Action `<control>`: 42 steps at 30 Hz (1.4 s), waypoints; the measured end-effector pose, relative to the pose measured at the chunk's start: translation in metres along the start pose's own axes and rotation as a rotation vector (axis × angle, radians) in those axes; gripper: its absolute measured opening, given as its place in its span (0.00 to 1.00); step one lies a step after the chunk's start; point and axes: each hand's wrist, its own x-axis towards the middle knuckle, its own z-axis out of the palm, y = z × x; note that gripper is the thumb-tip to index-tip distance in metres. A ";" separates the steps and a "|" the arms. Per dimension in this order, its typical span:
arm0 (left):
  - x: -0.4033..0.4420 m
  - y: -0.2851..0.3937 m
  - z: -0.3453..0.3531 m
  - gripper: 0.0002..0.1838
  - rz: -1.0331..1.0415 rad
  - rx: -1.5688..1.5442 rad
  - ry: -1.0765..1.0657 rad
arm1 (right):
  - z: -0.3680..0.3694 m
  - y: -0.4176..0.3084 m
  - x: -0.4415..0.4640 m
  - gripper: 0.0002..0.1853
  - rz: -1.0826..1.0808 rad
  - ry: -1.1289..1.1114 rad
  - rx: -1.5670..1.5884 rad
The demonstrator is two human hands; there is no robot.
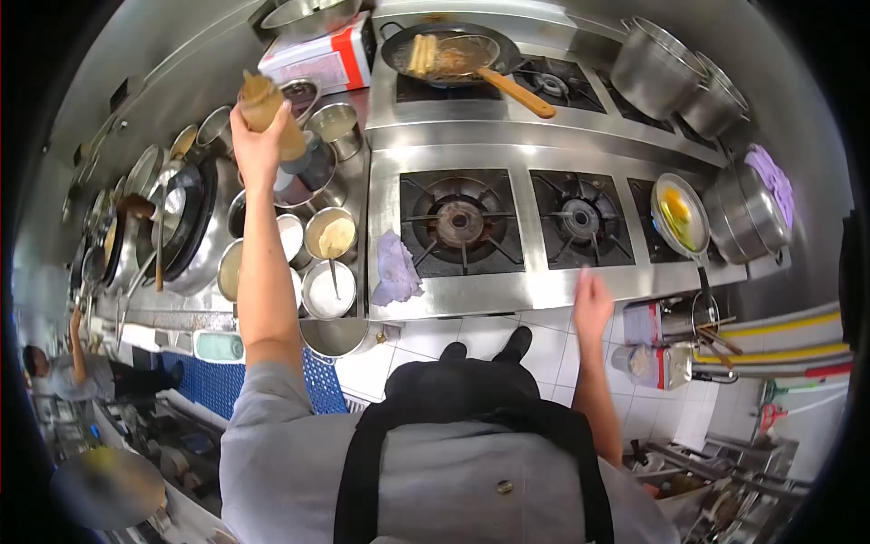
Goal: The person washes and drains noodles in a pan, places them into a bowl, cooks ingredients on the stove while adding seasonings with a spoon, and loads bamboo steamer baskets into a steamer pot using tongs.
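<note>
My left hand is wrapped round a squeeze bottle of brownish sauce, lifted at the back left. Close beneath it, dark squeeze bottles stand in a round metal container. My right hand hangs by the stove's front edge, its fingers loosely curled with nothing visible in them. Beyond and to its right, a small frying pan holds yellow and green food. At the back, a wok bears a wooden-handled strainer with golden rolls in or beside it.
Left of the stove stand several metal pots of seasonings, including a white powder. A purple cloth lies on the stove's left edge. Tall pots stand at the back right. Another person is at far left.
</note>
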 end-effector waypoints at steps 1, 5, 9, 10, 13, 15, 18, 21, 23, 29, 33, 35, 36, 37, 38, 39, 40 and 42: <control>0.000 -0.018 -0.004 0.39 0.002 0.131 -0.007 | 0.004 -0.027 0.038 0.20 -0.120 0.069 0.247; -0.023 -0.018 -0.014 0.40 -0.058 0.294 0.087 | 0.025 -0.114 0.191 0.22 -0.056 0.101 0.484; -0.042 -0.003 -0.027 0.39 -0.032 0.309 0.136 | 0.067 -0.187 0.277 0.34 0.224 -0.398 0.440; -0.045 -0.012 -0.028 0.39 -0.058 0.326 0.119 | 0.081 -0.198 0.282 0.34 0.247 -0.502 0.460; -0.059 -0.074 -0.026 0.40 -0.112 0.291 0.053 | 0.130 -0.192 0.316 0.26 0.487 -0.955 0.589; -0.062 -0.099 -0.018 0.41 -0.138 0.246 0.001 | 0.159 -0.193 0.312 0.13 0.594 -0.945 0.714; -0.073 -0.108 -0.018 0.43 -0.281 0.512 -0.120 | 0.170 -0.212 0.314 0.07 0.757 -0.984 0.916; -0.076 -0.107 -0.015 0.40 -0.350 0.634 -0.202 | 0.134 -0.231 0.312 0.05 0.650 -1.005 0.860; -0.076 -0.112 -0.016 0.40 -0.382 0.671 -0.105 | 0.114 -0.231 0.308 0.06 0.529 -0.964 0.812; -0.135 0.030 -0.005 0.34 -0.363 0.307 0.262 | 0.075 -0.213 0.340 0.08 0.481 -1.009 0.866; -0.275 0.126 0.026 0.21 -0.323 0.019 0.469 | 0.062 -0.203 0.370 0.07 0.383 -1.099 0.886; -0.370 0.146 0.045 0.17 -0.392 -0.056 0.432 | 0.071 -0.192 0.386 0.07 0.314 -1.097 0.813; -0.406 0.183 0.059 0.18 -0.529 -0.001 0.372 | 0.073 -0.197 0.399 0.07 0.301 -1.103 0.782; -0.459 0.181 0.063 0.19 -0.666 0.033 0.374 | 0.057 -0.207 0.399 0.06 0.276 -1.087 0.760; -0.505 0.190 0.067 0.19 -0.814 0.041 0.388 | 0.050 -0.206 0.408 0.06 0.348 -1.145 0.795; -0.538 0.214 0.069 0.19 -0.969 0.083 0.373 | 0.057 -0.196 0.414 0.06 0.331 -1.207 0.841; -0.571 0.229 0.073 0.19 -1.049 0.092 0.414 | 0.065 -0.181 0.418 0.06 0.323 -1.262 0.886; -0.601 0.269 0.081 0.19 -1.150 0.175 0.420 | 0.061 -0.189 0.419 0.07 0.315 -1.289 0.851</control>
